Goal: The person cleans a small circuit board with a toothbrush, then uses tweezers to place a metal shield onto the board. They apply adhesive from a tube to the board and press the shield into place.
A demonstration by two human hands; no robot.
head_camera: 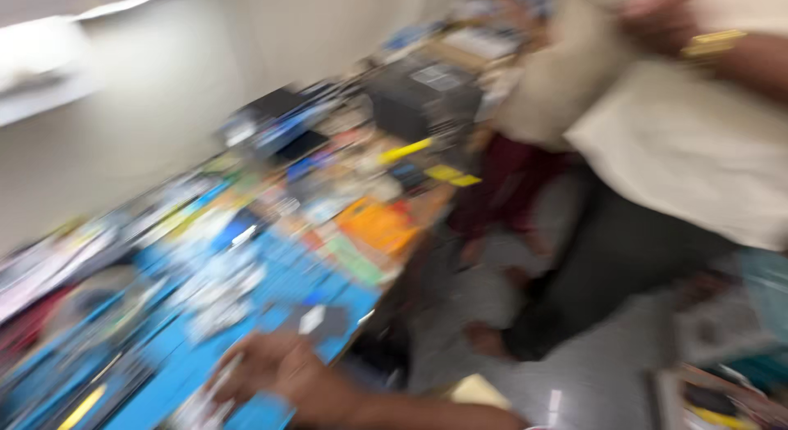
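Heavy motion blur smears the whole frame, so most edges and small items cannot be made out. At the bottom, left of centre, one hand (267, 368) reaches onto a blue mat (283, 286) that covers the near part of a cluttered workbench (427, 204); its forearm runs off toward the bottom edge, and which of the person's hands it is cannot be told for sure, though it reads as the left. The fingers (226, 379) curl loosely around something pale and thin, a white smear (215, 386) at the lower left of the hand, but whether they truly grip it or only rest on it cannot be told. The other hand of the wearer does not show. Just above the hand, at the mat's near edge, lies a small dark flat piece (320, 322) with a white patch on it, close to the knuckles but apart from them. Farther up the bench sit an orange flat object (377, 225), a yellow bar-like streak (405, 150) and a dark boxy block (423, 93), all soft and unreadable. At the upper right stands another person in a cream, cloth-like top (689, 151) and dark trousers (611, 258), cut off by the frame's top and right edges, with a gold-coloured band (712, 43) at the wrist. The floor (591, 381) at lower right looks pale and smooth.
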